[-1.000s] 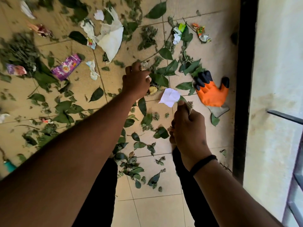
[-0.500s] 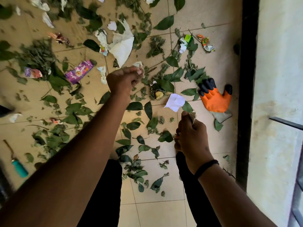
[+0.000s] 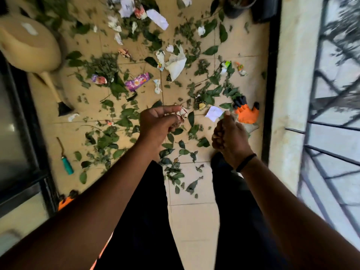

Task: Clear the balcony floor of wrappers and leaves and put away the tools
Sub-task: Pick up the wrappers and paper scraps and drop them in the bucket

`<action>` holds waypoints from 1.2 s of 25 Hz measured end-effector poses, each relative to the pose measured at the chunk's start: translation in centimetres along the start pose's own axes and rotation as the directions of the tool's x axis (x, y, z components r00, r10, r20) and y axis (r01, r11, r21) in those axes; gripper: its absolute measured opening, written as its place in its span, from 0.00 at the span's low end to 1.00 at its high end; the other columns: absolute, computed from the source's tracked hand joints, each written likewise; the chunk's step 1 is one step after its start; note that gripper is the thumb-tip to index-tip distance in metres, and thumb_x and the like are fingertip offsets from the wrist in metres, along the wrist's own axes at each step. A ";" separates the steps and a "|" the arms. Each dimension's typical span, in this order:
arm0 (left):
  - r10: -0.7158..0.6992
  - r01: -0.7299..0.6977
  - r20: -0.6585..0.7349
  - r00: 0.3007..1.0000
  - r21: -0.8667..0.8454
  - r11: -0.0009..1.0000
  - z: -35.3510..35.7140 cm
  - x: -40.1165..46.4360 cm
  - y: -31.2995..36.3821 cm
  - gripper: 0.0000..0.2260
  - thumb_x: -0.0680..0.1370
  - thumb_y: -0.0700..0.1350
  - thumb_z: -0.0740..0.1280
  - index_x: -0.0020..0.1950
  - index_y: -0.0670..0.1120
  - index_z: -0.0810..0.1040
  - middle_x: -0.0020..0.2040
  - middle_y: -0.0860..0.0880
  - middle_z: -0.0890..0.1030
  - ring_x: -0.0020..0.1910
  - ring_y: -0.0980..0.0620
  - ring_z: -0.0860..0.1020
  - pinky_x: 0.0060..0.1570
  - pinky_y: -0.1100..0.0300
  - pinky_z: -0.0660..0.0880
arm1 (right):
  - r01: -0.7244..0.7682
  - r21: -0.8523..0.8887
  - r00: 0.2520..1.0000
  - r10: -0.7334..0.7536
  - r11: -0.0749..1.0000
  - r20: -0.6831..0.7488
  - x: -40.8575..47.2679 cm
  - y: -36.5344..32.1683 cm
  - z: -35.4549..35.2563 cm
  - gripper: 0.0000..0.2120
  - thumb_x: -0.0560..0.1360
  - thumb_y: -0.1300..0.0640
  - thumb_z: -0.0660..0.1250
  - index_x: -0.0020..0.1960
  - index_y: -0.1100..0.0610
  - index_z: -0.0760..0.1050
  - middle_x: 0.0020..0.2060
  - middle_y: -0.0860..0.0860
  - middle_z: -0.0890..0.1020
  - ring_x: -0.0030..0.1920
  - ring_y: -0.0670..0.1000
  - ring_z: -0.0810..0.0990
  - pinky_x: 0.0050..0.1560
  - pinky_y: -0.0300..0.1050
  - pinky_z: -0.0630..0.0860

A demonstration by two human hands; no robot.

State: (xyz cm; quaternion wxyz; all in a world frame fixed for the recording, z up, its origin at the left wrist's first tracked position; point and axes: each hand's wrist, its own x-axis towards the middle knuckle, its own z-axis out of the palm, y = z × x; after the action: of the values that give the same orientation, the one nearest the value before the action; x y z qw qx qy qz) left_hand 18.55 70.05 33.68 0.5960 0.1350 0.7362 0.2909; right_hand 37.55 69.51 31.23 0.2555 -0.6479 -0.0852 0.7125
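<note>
Wrappers, a crumpled few, sit pinched in the fingers of the left hand (image 3: 157, 121), held above the balcony floor (image 3: 194, 217). The right hand (image 3: 228, 137) is clenched around something small that I cannot identify. Just ahead of the right hand's knuckles lies a white paper scrap (image 3: 213, 113), its long axis slanted; the orange glove (image 3: 247, 114) is beside it. I judge the right hand nearer to both.

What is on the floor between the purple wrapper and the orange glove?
In the head view, between the purple wrapper and the orange glove lie a small crumpled white wrapper, scattered green leaves, a yellowish scrap and a white paper piece.
</note>
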 end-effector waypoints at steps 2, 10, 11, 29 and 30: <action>0.054 -0.051 0.086 0.995 -0.038 0.998 -3.6 -7.0 5.4 0.10 0.73 0.31 0.72 0.45 0.46 0.85 0.34 0.49 0.85 0.31 0.56 0.81 0.32 0.65 0.76 | 0.004 -0.010 1.000 -0.005 1.000 -0.025 -9.1 -4.6 4.0 0.25 0.83 0.39 0.56 0.33 0.54 0.68 0.27 0.50 0.65 0.26 0.48 0.60 0.26 0.36 0.57; 0.149 -0.189 0.296 0.943 0.114 0.975 -16.7 -25.4 14.2 0.11 0.71 0.31 0.75 0.48 0.45 0.86 0.48 0.42 0.86 0.40 0.49 0.84 0.35 0.63 0.77 | 0.142 0.117 0.983 -0.154 0.983 0.101 -33.1 -7.6 15.5 0.25 0.84 0.41 0.53 0.37 0.57 0.69 0.29 0.53 0.67 0.26 0.49 0.61 0.35 0.45 0.50; 0.162 -0.210 0.298 0.941 0.136 0.968 -17.7 -26.3 14.4 0.11 0.71 0.32 0.76 0.48 0.46 0.86 0.48 0.43 0.87 0.41 0.47 0.84 0.38 0.61 0.78 | 0.163 0.161 0.977 -0.181 0.974 0.110 -35.1 -7.6 15.8 0.25 0.84 0.41 0.53 0.38 0.58 0.70 0.29 0.52 0.68 0.26 0.49 0.62 0.36 0.46 0.50; 0.239 -0.602 0.756 0.609 0.244 0.760 0.4 -53.4 3.1 0.11 0.67 0.32 0.78 0.47 0.42 0.86 0.44 0.45 0.87 0.38 0.51 0.82 0.33 0.64 0.76 | 0.596 0.621 0.797 -0.471 0.509 -0.378 -58.7 8.3 -11.9 0.28 0.79 0.33 0.54 0.38 0.56 0.72 0.28 0.52 0.68 0.23 0.46 0.57 0.26 0.33 0.51; 0.205 -0.633 0.793 0.574 0.270 0.726 1.2 -55.0 1.2 0.10 0.68 0.33 0.78 0.46 0.43 0.86 0.43 0.46 0.87 0.37 0.52 0.82 0.32 0.64 0.76 | 0.597 0.650 0.795 -0.454 0.469 -0.403 -59.5 10.5 -13.0 0.28 0.79 0.33 0.54 0.38 0.57 0.72 0.28 0.52 0.68 0.23 0.45 0.57 0.27 0.34 0.50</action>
State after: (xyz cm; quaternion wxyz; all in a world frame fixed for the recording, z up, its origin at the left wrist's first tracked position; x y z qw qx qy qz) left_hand 33.45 41.31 78.14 0.6798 0.5736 0.4354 0.1386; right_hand 49.29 29.62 76.92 0.7123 -0.4826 0.0440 0.5077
